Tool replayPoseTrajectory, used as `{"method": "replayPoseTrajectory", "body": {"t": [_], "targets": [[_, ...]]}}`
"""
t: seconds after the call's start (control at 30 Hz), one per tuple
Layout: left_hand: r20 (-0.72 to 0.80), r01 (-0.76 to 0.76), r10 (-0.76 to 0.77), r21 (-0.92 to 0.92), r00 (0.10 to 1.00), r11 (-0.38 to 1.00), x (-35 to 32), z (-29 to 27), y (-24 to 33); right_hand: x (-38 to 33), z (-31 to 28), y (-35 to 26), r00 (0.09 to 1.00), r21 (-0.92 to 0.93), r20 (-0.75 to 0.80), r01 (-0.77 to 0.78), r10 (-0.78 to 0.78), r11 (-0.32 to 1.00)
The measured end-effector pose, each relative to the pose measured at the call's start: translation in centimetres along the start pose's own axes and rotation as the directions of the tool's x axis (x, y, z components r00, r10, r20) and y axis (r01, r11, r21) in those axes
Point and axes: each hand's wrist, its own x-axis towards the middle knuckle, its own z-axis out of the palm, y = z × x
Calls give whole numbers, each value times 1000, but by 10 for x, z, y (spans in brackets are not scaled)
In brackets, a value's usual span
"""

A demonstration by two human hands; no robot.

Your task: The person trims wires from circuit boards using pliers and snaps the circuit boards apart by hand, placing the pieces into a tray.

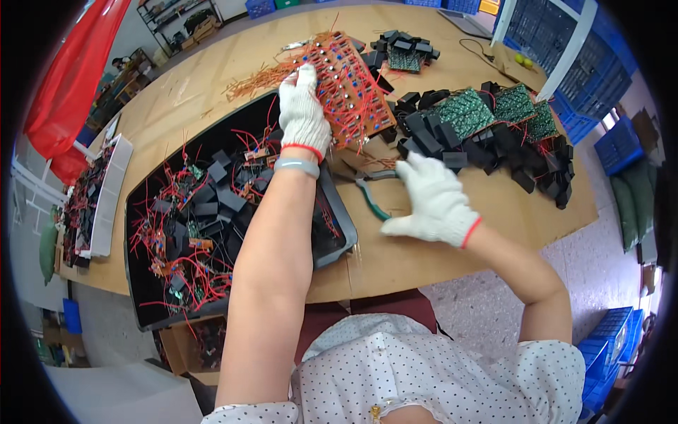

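Note:
My left hand [304, 113], in a white knit glove, is closed on the left edge of an orange-brown circuit board panel [345, 88]. Small blue and white parts and red wires cover that panel. My right hand [432, 201], gloved the same way, holds nothing, its thumb spread away from its fingers. Beside it on the table lie cutting pliers with green handles [372, 201], one handle close to the fingertips. Under my left forearm stands a black tray [332, 237] with many black boxy parts, red wires and small boards, partly hidden by the arm.
Green circuit boards [466, 113] with black box-shaped parts lie at the right of the table [452, 268], with another such cluster [405, 56] behind. Orange scraps [258, 81] are piled left of the panel. A white bin [111, 191] stands far left; blue crates [607, 346] stand right.

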Motion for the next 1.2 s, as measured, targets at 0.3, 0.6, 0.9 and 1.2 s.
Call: {"method": "replayPoseTrajectory", "body": {"t": [0.3,0.6,0.9,1.2], "targets": [[4,-62,62,49,998,997,-7,0,1,50,4,-20,817,-228,566,29,108,973],[-30,2,-6,-116,1000,993,-15,7,8,68,25,39,394,376,918,-902,45,213],[-89,33,-42,-103,995,994,-4,-1,8,-6,27,37,843,736,531,-509,-84,-446],[-100,42,-32,91,994,995,-13,8,11,-21,13,16,900,940,341,-336,271,-67]]}}
